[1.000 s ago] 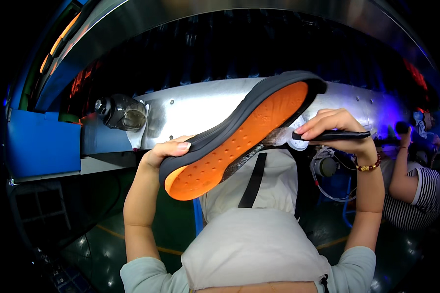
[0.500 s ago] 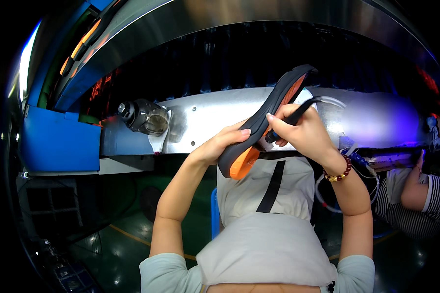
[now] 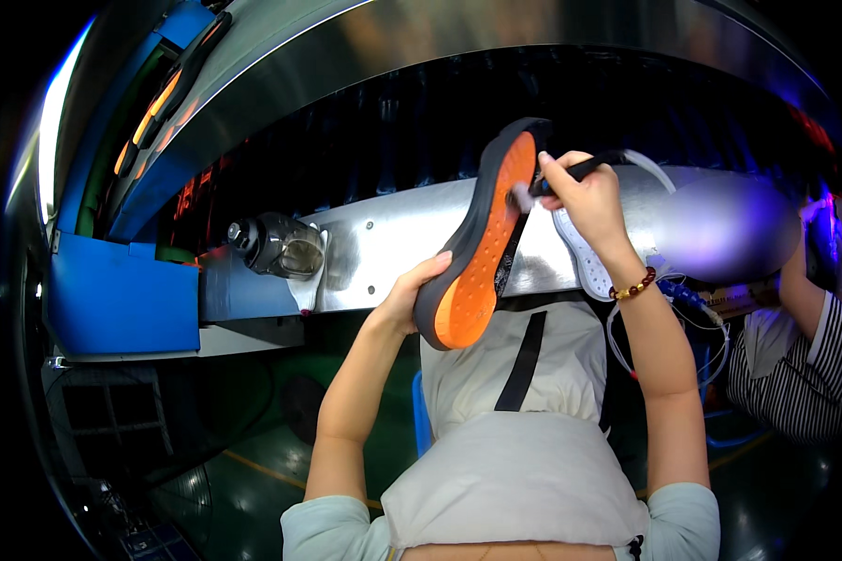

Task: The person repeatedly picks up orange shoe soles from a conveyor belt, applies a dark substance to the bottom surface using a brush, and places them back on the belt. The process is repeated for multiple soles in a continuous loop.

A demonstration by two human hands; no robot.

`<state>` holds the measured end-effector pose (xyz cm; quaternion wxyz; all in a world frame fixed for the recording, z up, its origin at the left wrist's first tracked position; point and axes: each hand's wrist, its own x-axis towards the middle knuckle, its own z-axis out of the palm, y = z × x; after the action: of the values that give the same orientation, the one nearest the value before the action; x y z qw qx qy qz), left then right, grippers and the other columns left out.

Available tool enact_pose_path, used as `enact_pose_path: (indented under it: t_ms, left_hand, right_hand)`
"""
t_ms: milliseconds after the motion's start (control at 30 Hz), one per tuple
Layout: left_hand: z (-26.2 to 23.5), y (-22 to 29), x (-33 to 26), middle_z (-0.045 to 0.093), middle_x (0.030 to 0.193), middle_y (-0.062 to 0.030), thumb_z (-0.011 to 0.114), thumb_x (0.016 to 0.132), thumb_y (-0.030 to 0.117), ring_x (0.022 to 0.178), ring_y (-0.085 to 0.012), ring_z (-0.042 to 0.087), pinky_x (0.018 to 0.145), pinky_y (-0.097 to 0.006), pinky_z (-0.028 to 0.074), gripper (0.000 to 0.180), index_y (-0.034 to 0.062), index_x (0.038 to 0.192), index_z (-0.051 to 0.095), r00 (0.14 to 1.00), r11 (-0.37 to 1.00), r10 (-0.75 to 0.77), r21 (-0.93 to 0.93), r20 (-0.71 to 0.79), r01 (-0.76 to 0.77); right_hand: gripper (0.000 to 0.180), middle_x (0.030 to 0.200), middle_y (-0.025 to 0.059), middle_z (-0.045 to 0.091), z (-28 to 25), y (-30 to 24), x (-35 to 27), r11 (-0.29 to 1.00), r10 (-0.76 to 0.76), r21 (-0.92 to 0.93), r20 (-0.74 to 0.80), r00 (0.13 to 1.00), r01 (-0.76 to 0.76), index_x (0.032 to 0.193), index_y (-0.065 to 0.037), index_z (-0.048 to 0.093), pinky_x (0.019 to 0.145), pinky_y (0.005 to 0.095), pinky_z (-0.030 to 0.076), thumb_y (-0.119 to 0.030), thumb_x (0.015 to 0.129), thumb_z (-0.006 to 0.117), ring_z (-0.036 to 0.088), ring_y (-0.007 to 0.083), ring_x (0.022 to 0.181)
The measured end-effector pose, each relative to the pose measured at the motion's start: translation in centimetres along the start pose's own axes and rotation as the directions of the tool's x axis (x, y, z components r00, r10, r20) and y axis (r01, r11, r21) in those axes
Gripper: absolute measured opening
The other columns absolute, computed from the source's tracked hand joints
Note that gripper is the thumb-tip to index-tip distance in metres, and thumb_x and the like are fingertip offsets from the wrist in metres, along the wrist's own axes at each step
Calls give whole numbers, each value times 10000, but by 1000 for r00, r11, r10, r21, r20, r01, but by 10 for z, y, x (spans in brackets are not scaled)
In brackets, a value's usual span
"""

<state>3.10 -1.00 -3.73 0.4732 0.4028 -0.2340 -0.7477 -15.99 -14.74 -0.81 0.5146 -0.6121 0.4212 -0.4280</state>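
Observation:
A shoe sole (image 3: 482, 257), black along its rim with an orange, hole-dotted inner face, stands tilted over the metal bench. My left hand (image 3: 412, 292) is closed on its lower left edge, thumb lying over the rim. In my right hand (image 3: 585, 196) is a black-handled brush (image 3: 601, 162) with a pale tube running off its back end. Its light bristles are at the orange face in the upper half of the sole, and seem to touch it. A white, hole-dotted sole-shaped piece (image 3: 582, 254) lies on the bench, partly hidden behind my right hand.
A dark clear bottle (image 3: 279, 245) lies on a white cloth (image 3: 311, 280) at the left of the metal bench (image 3: 365, 252). Soles (image 3: 164, 103) sit on the curved machine at far left, above a blue box (image 3: 126, 294). Tubing (image 3: 617, 346) hangs at the right, near another person in stripes (image 3: 795, 365).
The sole has turned so its orange face shows more fully. My right hand has moved up with the brush, whose bristles now show near the upper part. The white piece has come into sight.

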Motion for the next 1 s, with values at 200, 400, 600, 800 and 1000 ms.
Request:
enact_pose_path:
  t_ms: [200, 400, 600, 800, 1000]
  left_hand:
    - [7, -11, 13, 533, 1107, -196, 389, 868, 315, 949, -241, 586, 802, -329, 499, 485, -23, 1215, 367, 991, 961, 127, -255, 52, -110]
    - [12, -10, 20, 527, 1117, -189, 383, 873, 328, 931, -236, 595, 769, -326, 516, 478, -29, 1190, 386, 993, 958, 114, -262, -19, -115]
    - [-4, -18, 11, 554, 1078, -181, 390, 873, 317, 887, -213, 610, 744, -302, 523, 453, -29, 1164, 417, 996, 973, 89, -214, 8, -85]
    - [11, -22, 13, 554, 1079, -175, 370, 883, 304, 898, -201, 605, 744, -292, 518, 436, -29, 1160, 421, 996, 956, 84, -284, 38, -70]
    - [11, -19, 24, 545, 1093, -161, 309, 895, 331, 940, -210, 583, 797, -330, 496, 446, -2, 1174, 412, 989, 927, 123, -346, -77, -142]
  right_hand:
    - [272, 870, 150, 622, 16, 40, -27, 865, -401, -297, 74, 913, 404, 956, 52, 598, 681, 279, 460, -122, 752, 646, 589, 202, 769]
    - [310, 917, 282, 579, 35, 22, -66, 791, -482, -334, 178, 858, 514, 928, 110, 569, 674, 346, 471, -83, 692, 626, 578, 333, 722]
    - [299, 875, 271, 595, 8, 12, -74, 826, -461, -216, 275, 844, 521, 930, 119, 575, 607, 300, 480, -63, 695, 612, 596, 279, 641]
    - [273, 876, 251, 601, 6, 10, -82, 789, -492, -272, 260, 831, 551, 939, 107, 567, 609, 295, 474, -43, 713, 599, 588, 268, 619]
    - [215, 832, 184, 626, 4, -4, -98, 959, -216, -130, 240, 946, 252, 940, 61, 597, 579, 265, 458, -65, 769, 564, 585, 186, 621]
